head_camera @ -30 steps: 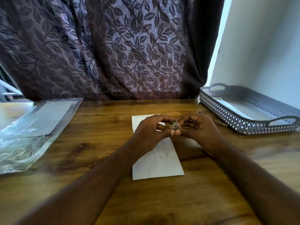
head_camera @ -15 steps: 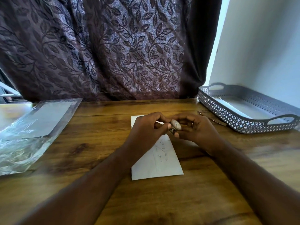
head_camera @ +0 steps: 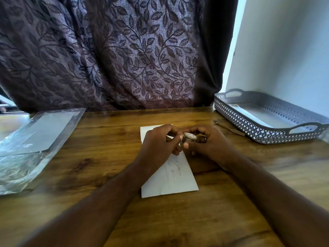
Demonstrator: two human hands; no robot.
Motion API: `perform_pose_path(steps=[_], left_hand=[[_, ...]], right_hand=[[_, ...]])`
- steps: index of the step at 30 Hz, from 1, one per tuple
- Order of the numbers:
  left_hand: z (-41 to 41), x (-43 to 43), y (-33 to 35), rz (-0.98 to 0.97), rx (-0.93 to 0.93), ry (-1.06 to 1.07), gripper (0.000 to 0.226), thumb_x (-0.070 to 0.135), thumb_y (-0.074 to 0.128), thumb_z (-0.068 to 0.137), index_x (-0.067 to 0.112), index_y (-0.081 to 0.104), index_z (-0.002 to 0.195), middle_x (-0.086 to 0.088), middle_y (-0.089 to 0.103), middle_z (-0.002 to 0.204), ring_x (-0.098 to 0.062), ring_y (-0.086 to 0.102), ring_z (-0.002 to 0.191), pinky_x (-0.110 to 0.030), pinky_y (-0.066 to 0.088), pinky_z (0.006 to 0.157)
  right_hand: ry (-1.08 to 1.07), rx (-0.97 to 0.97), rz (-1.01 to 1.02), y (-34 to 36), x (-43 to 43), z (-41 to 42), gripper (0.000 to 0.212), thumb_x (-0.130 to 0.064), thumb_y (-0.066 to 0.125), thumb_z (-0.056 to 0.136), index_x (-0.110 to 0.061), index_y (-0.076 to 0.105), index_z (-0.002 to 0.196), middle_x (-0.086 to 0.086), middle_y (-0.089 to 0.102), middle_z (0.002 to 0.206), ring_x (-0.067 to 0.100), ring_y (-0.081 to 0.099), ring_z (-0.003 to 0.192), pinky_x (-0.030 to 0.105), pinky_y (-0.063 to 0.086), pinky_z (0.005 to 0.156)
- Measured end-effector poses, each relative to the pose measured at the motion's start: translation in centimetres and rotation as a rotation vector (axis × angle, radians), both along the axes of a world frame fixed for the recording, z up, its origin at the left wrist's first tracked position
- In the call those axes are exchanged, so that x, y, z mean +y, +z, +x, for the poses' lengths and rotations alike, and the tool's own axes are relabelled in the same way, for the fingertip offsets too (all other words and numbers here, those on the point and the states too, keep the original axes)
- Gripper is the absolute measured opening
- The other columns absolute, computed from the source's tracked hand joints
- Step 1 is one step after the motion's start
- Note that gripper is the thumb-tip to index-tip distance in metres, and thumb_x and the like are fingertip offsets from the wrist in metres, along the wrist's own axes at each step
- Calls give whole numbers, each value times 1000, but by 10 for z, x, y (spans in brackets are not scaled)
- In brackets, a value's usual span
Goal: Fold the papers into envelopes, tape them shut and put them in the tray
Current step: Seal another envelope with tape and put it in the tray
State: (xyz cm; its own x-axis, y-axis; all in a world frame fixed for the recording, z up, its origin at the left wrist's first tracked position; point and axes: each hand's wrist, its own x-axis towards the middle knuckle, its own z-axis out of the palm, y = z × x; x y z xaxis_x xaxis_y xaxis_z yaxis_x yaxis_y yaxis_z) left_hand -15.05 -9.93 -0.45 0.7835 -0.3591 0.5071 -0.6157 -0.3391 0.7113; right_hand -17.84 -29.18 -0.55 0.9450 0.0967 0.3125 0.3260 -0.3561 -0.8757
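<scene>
Holding a small roll of tape between both hands, we list the scene as follows. Left hand: fingers curled, thumb and forefinger pinched at the near edge of the roll, seemingly picking for the tape's free end; whether any tape is lifted we cannot tell. Right hand: grip closed round the roll from the right, steadying it. Folded envelope: white, flat on the wooden counter, directly beneath and nearer us than both hands, long axis running away from us, its far end hidden under the hands. Both hands lie about equally close to it. Grey lattice tray: far right, well apart from the envelope, nearer the right hand. Thin metal tool: just beside the tray. Clear plastic sleeve of papers: far left. We judge taping to be the step in hand.
</scene>
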Motion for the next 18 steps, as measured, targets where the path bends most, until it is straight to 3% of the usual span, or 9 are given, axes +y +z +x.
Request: perform_pose_path(steps=[3,6,11,13,16,18], left_hand=[[2,1,1,-53,70,7,5,14,66,94,12,68,98,1,74,74,-8,72,62,-26,61,62],[5,3,1,-61,122,5,4,14,64,96,13,66,99,0,74,81,-10,73,65,-26,61,62],[10,7,1,-104,183,21,5,11,60,98,11,65,98,-3,71,92,-14,74,70,-27,61,61],[10,8,3,-112,199,31,5,11,59,98,11,65,97,-3,69,95,-16,74,70,-29,61,59],[11,8,5,-102,200,55,6,13,58,99,13,64,96,-2,68,92,-18,72,67,-31,61,57],[10,9,6,-89,193,65,8,14,58,99,15,64,95,-1,69,86,-20,71,64,-32,60,56]], right_hand=[[3,24,81,2,-2,-1,46,-9,84,76,-19,69,118,1,74,104,13,71,85,27,58,67],[35,76,183,5,-7,-2,57,1,82,75,-19,64,125,5,73,108,20,71,97,28,58,72],[33,89,151,8,-13,-4,62,4,81,74,-18,61,129,4,74,108,20,71,103,31,60,82],[-13,92,140,9,-18,-4,59,2,82,73,-16,64,126,2,75,109,16,71,103,31,59,87],[-133,57,98,9,-27,-1,49,-2,84,74,-15,68,118,-1,76,104,11,72,97,26,57,80],[-330,-3,-86,7,-35,3,43,-12,86,74,-20,70,113,-6,75,100,10,71,90,25,53,77]])
